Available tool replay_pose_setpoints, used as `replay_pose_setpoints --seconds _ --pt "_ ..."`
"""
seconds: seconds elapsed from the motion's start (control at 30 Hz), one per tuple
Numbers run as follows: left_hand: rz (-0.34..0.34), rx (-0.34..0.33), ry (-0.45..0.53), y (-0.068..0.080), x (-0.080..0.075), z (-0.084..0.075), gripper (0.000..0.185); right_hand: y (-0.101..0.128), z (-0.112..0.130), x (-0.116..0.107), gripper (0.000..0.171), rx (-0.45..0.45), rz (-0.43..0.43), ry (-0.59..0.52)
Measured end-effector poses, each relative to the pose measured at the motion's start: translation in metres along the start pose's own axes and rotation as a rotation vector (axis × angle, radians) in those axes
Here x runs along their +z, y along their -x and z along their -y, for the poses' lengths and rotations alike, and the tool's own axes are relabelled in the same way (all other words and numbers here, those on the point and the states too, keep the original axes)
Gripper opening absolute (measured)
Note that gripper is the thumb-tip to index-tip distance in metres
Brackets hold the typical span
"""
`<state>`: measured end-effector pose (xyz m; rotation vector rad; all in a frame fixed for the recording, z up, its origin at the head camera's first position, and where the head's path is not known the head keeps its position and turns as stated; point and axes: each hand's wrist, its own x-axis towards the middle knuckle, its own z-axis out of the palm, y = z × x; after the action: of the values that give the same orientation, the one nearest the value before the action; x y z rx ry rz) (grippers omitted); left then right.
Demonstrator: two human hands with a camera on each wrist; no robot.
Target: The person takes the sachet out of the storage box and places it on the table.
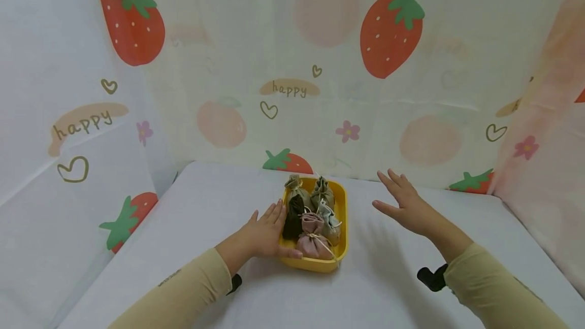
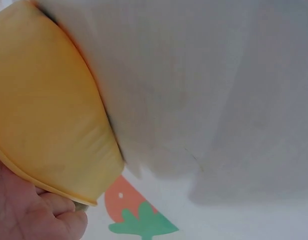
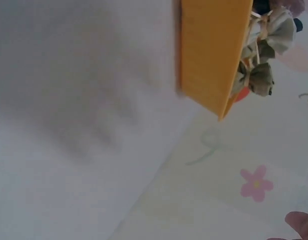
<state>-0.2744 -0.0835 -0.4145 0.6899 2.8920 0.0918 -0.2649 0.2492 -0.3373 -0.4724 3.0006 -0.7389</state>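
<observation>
Head view: A yellow tray (image 1: 340, 207) is sitting near the centre of the white tabletop (image 1: 205, 207), holding six small drawstring pouches (image 1: 313, 220) packed close together. The left hand (image 1: 265, 232) is lying at the tray's 9 o'clock side, fingers straight and together along the rim, thumb reaching across the near corner; it is touching the tray, not clamped round it. The right hand (image 1: 404, 204) is hovering at the tray's 3 o'clock, fingers spread apart, holding nothing, well apart from the rim. Judged from this, the step in hand is steadying the tray. A next move would call for the right hand to travel toward 9 o'clock, either to the rim or down onto a pouch.

Left wrist view: The tray's yellow outer wall (image 2: 48, 105) is filling the left half of the view, with part of the left hand (image 2: 28, 210) pressing against it at 7 o'clock. The tabletop (image 2: 219, 100) is lying bare beyond.

Right wrist view: The tray wall (image 3: 211, 50) is showing at 1 o'clock with pouches (image 3: 261, 77) peeking over it. One fingertip (image 3: 301, 225) is entering at 5 o'clock.

Edges and room: A strawberry-print curtain (image 1: 292, 65) is closing in the tabletop at 12, 9 and 3 o'clock, just behind the tray. Open tabletop is lying on both sides and toward 6 o'clock.
</observation>
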Motion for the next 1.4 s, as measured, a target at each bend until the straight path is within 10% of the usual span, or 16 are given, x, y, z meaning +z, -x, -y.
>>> replay_pose_setpoints --seconds 0.9,1.4 --pt "0.023 -0.012 0.011 0.002 -0.004 -0.003 0.122 -0.026 0.053 0.052 0.039 -0.19 0.145 -0.31" --pt "0.022 -0.01 0.008 0.002 -0.004 -0.002 0.122 -0.033 0.063 0.065 0.039 -0.135 0.24 -0.34"
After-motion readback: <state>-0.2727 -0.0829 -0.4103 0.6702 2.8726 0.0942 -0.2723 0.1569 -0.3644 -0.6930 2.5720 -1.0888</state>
